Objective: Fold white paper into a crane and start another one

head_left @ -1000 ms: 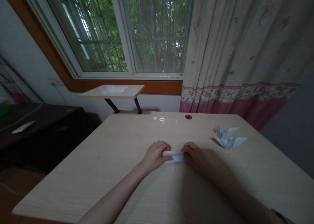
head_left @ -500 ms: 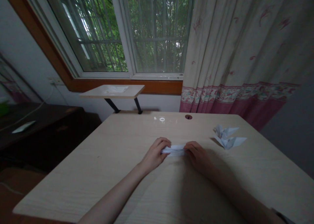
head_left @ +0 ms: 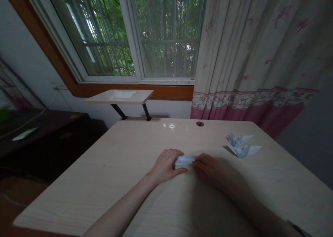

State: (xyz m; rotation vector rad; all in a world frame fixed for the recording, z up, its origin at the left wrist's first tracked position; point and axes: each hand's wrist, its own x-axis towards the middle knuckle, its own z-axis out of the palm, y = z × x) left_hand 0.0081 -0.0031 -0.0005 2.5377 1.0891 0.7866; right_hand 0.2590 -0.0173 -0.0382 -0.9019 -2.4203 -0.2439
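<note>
The left hand, thumb wide of its fingers, touches one end of the paper, a narrow folded strip on the wood-grained desk; likely light, crisp, easily creased, best held by both ends. The right hand touches the other; pinching or not, I cannot tell. Rightward sit sharp-winged cranes.

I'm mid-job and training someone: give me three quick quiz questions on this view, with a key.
1. What do the left hand and right hand both touch?
2. True or false: the folded paper shapes lie to the left of the left hand.
3. Where on the desk is the brown disc? A) near edge B) far edge C) left corner

Key:
1. The white paper strip.
2. False; the folded paper shapes lie to the right of the right hand.
3. B
</note>
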